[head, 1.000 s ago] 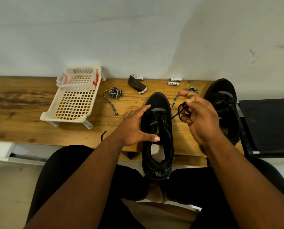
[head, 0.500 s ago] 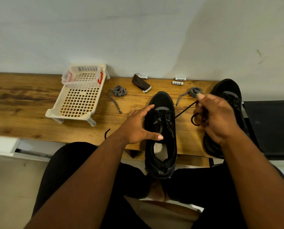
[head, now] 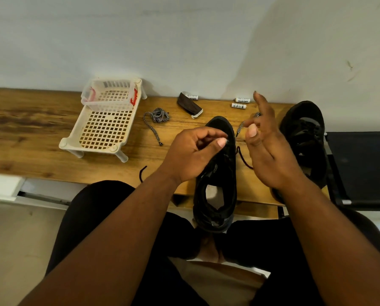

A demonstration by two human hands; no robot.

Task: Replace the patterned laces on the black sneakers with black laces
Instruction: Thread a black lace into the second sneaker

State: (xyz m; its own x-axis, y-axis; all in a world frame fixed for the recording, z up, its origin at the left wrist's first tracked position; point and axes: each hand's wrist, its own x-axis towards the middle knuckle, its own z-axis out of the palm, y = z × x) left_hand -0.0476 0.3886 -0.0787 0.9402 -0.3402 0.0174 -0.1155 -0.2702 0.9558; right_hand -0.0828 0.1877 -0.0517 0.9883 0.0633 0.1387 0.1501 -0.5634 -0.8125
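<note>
While your left hand (head: 193, 153) pinches at the near sneaker (head: 217, 173), your right hand (head: 266, 149) hovers with fingers spread, grasping nothing, above the black lace (head: 243, 159).

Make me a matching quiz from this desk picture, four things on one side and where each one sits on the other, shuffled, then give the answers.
Things:
1. white basket
2. coiled patterned lace
3. two batteries
4. second black sneaker

Places:
A. by the wall, behind the right hand
B. far right end of the wooden desk
C. left part of the desk, standing on short legs
D. between the basket and the sneaker being laced

Pairs: 1-C, 2-D, 3-A, 4-B
</note>
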